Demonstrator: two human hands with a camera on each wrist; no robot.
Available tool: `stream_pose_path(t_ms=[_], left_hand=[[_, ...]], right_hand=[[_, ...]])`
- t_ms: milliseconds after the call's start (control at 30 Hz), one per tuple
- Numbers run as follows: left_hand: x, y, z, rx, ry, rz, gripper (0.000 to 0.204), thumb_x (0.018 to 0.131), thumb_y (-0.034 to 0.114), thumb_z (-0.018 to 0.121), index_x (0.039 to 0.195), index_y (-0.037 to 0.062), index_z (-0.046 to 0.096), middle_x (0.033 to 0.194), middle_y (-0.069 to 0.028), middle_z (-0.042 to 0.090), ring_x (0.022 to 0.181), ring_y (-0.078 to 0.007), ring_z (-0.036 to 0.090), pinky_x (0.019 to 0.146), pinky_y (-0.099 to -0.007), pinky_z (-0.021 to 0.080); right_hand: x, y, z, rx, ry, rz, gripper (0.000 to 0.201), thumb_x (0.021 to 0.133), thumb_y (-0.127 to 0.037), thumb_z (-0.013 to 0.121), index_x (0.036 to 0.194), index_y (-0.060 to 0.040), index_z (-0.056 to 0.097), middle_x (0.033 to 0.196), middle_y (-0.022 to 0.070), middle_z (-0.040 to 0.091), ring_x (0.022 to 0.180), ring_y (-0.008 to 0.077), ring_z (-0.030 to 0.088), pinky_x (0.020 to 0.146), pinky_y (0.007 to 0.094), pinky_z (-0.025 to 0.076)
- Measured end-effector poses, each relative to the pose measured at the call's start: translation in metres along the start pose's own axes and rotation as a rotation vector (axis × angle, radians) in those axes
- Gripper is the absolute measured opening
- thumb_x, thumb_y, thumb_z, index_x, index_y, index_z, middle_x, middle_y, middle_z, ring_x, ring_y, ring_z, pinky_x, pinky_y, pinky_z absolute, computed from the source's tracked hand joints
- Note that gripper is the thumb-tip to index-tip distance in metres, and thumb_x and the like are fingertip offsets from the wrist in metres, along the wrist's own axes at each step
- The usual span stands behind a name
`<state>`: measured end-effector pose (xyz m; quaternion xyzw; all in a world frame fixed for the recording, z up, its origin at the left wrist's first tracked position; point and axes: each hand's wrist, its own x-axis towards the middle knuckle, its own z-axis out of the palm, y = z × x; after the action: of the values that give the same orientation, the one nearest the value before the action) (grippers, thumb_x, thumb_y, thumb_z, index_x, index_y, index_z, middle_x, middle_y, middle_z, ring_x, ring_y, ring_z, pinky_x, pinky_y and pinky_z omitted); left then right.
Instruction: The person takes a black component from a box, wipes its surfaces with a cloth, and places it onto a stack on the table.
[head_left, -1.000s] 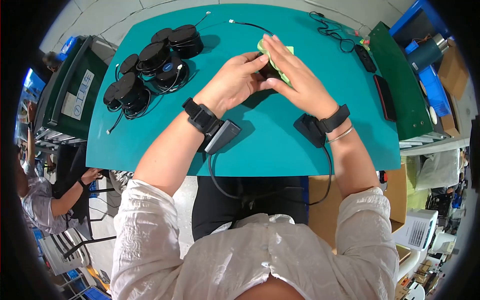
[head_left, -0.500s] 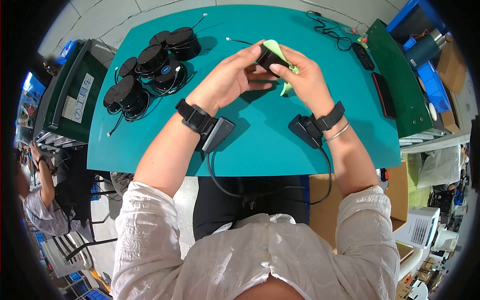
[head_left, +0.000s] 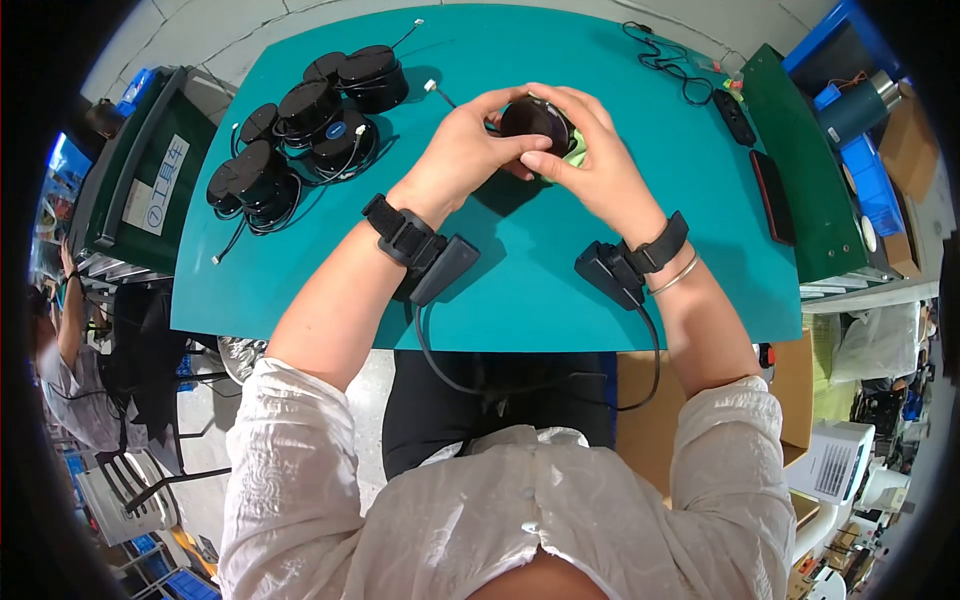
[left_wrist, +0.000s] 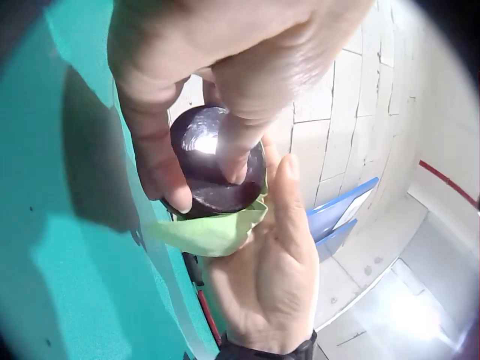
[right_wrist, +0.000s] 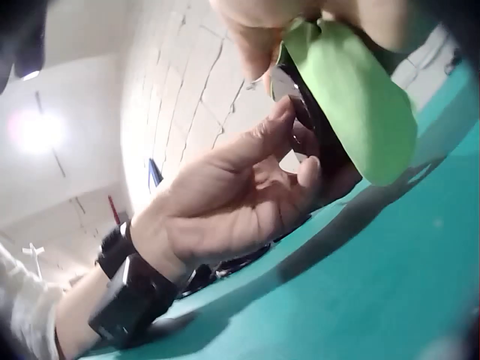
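You have the round black part [head_left: 520,120] lifted above the tabletop [head_left: 530,310], out in front of you between your two hands. Your left hand [head_left: 462,150] is curled round its near and left side, thumb and fingers pinching it with only the part's thickness between them. Your right hand [head_left: 603,165] bends over the opposite side, thumb at the near edge, gripping the green cloth [head_left: 577,150] against the part, so neither hand is spread wide. The likely reason for this split is that the left steadies the piece while the right lets cloth, rather than bare skin, meet the surface; holding it up would also leave the rim free to turn. A short cable [head_left: 440,93] with a white plug sticks out past your left fingers (where it joins, if it does, is hidden).

The part is disc-like, so no strong long axis shows; its longest run is across the round face. In the head view that dark face tips up toward you, while the right wrist view shows the disc nearly edge-on, slanting, with cloth over the side toward your right palm. The other black units [head_left: 309,105] stand grouped to the left, well apart.
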<state>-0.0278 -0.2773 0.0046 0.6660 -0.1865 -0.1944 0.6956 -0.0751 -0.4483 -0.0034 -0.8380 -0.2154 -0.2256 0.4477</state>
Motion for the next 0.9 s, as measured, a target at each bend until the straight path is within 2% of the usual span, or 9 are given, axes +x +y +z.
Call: stream_pose_path(t_ms=[67,133,267,433,533,667,733,800,900], left_hand=[[0.002,-0.004,-0.002,-0.016,0.004,0.128,0.058,0.085,0.003,0.069,0.136,-0.0025,0.043,0.107,-0.0087,0.050,0.087,-0.0199,0.066,0.074,-0.0275,0.057],[-0.001,0.001,0.002,-0.001,0.031,0.157,0.052,0.085,0.002,0.068,0.132,-0.0030,0.046,0.109,-0.0093,0.050,0.090,-0.0192,0.066,0.079,-0.0275,0.055],[-0.003,0.009,0.006,-0.071,-0.101,0.265,0.047,0.084,0.005,0.070,0.126,-0.0019,0.048,0.118,-0.0112,0.049,0.095,-0.0187,0.063,0.085,-0.0304,0.052],[0.003,-0.006,0.005,0.150,-0.001,0.201,0.067,0.082,0.010,0.074,0.137,0.0003,0.038,0.127,-0.0132,0.048,0.109,-0.0202,0.055,0.093,-0.0345,0.048],[0.002,-0.007,0.003,0.120,-0.143,0.218,0.086,0.080,0.014,0.077,0.146,0.0008,0.025,0.132,-0.0142,0.047,0.116,-0.0215,0.051,0.100,-0.0366,0.043],[0.004,-0.006,0.005,0.067,-0.066,0.286,0.090,0.078,0.016,0.079,0.146,-0.0003,0.022,0.130,-0.0158,0.050,0.115,-0.0213,0.052,0.101,-0.0357,0.040],[0.003,-0.004,0.002,0.011,0.002,0.184,0.078,0.078,0.016,0.079,0.139,-0.0028,0.032,0.125,-0.0170,0.054,0.115,-0.0213,0.052,0.101,-0.0350,0.040],[0.005,-0.006,-0.001,0.016,0.016,0.170,0.069,0.079,0.016,0.078,0.131,-0.0036,0.037,0.123,-0.0173,0.055,0.114,-0.0214,0.053,0.101,-0.0347,0.040],[0.006,-0.006,-0.002,-0.025,0.047,0.171,0.067,0.080,0.015,0.076,0.131,-0.0039,0.037,0.122,-0.0166,0.054,0.112,-0.0201,0.053,0.099,-0.0332,0.042]], right_hand=[[0.003,0.004,-0.005,-0.069,0.000,-0.012,0.043,0.092,-0.017,0.062,0.133,-0.0116,0.051,0.124,0.0145,0.056,0.113,0.0218,0.055,0.096,0.0325,0.045],[0.005,0.003,-0.009,0.744,0.136,0.410,0.042,0.092,-0.018,0.062,0.132,-0.0104,0.051,0.122,0.0114,0.058,0.108,0.0210,0.058,0.092,0.0318,0.048],[0.009,0.016,-0.020,1.089,0.285,0.501,0.036,0.100,-0.018,0.049,0.135,-0.0086,0.047,0.124,0.0085,0.058,0.109,0.0201,0.059,0.090,0.0332,0.050],[0.010,0.010,-0.010,1.167,0.239,0.563,0.038,0.104,-0.024,0.039,0.136,-0.0057,0.046,0.127,0.0088,0.057,0.111,0.0210,0.058,0.093,0.0360,0.050],[0.007,0.008,-0.002,1.198,0.130,0.682,0.040,0.104,-0.027,0.037,0.133,-0.0013,0.047,0.124,0.0087,0.059,0.109,0.0213,0.059,0.094,0.0362,0.049],[0.003,0.020,-0.006,0.695,0.051,0.622,0.037,0.103,-0.023,0.038,0.129,0.0013,0.051,0.114,0.0082,0.064,0.099,0.0192,0.063,0.082,0.0317,0.052],[0.002,0.018,-0.006,0.030,-0.002,0.335,0.035,0.101,-0.019,0.040,0.127,0.0012,0.053,0.112,0.0095,0.064,0.097,0.0174,0.063,0.079,0.0294,0.051],[0.002,0.011,-0.008,0.109,0.025,0.399,0.036,0.101,-0.020,0.044,0.128,0.0008,0.053,0.115,0.0092,0.063,0.101,0.0162,0.061,0.085,0.0281,0.048],[0.003,0.003,-0.007,1.003,0.030,0.548,0.051,0.100,-0.023,0.049,0.145,-0.0034,0.035,0.138,0.0086,0.047,0.122,0.0158,0.048,0.101,0.0276,0.039]])
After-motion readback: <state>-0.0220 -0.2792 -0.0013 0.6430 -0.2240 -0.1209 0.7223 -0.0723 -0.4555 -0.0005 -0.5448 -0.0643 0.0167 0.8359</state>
